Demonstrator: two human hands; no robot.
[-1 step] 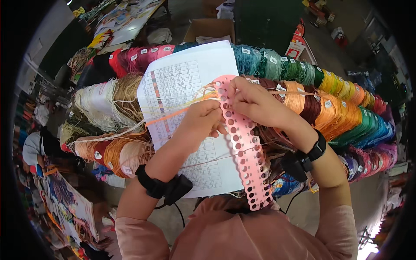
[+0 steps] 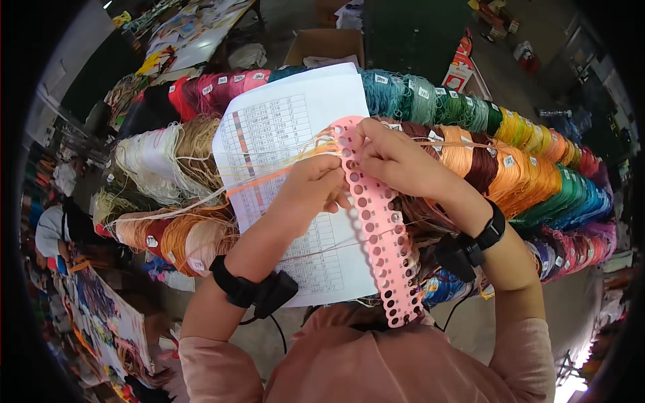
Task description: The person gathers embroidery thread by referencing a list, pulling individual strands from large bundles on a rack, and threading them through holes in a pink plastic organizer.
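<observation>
A long pink thread card (image 2: 377,228) with round holes down both edges lies slanting over a white printed sheet (image 2: 316,269). Orange, yellow and pale threads (image 2: 259,180) hang from the holes at its upper left. At the card's left edge, the curled fingers of my left hand (image 2: 310,185) are closed on it; their tips are partly hidden. My right hand (image 2: 396,158) pinches embroidery thread against the card's upper part, thumb and forefinger together. From behind this hand a thin brownish strand (image 2: 453,143) stretches right. Another fine thread crosses the card lower down.
Rows of labelled thread skeins surround the sheet: white (image 2: 144,161), teal (image 2: 383,94), orange (image 2: 537,178) and green (image 2: 568,191). Beyond them stand a cardboard box (image 2: 326,46) and a cluttered table (image 2: 201,40). Black bands with small devices (image 2: 275,292) sit on my wrists; a cable dangles below.
</observation>
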